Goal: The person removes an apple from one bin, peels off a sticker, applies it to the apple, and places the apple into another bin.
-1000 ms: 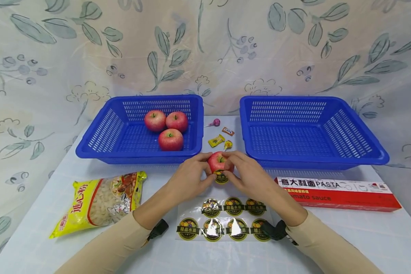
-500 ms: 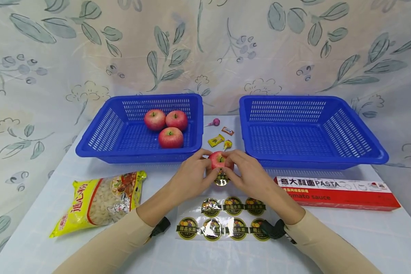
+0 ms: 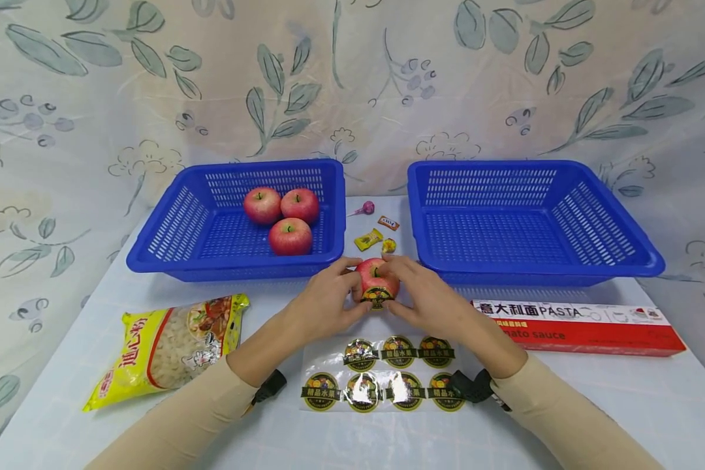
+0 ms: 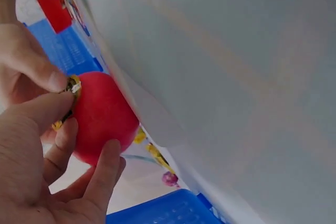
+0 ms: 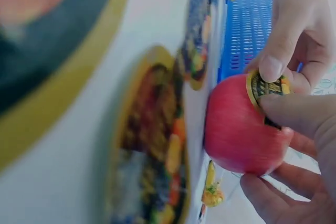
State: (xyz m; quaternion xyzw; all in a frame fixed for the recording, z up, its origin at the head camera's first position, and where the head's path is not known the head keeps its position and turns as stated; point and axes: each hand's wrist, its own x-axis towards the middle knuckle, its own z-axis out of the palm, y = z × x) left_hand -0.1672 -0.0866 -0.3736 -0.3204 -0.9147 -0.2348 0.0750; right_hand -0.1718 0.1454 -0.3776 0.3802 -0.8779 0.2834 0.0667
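Note:
A red apple (image 3: 378, 269) stands on the table between both hands, with a round black-and-gold fruit sticker (image 3: 377, 297) on its near side. My left hand (image 3: 328, 297) grips the apple from the left, fingers curled against it. From the other side my right hand (image 3: 427, 295) holds it, index finger on top near the stem. In the left wrist view the left thumb lies on the sticker (image 4: 74, 88). Both thumbs touch the sticker's face (image 5: 255, 85) in the right wrist view. A clear sheet of several matching stickers (image 3: 382, 373) lies nearer to me.
Behind left, a blue basket (image 3: 235, 264) holds three apples (image 3: 290, 236); another blue basket (image 3: 537, 269) stands behind right. Wrapped candies (image 3: 368, 239) and a lollipop (image 3: 367, 207) lie between them. A yellow pasta bag (image 3: 170, 349) is at left, a red pasta box (image 3: 587, 329) at right.
The sticker hung lower off the apple's front half a second ago; now it lies up against the side. The right thumb has moved lower. The head view has shifted slightly.

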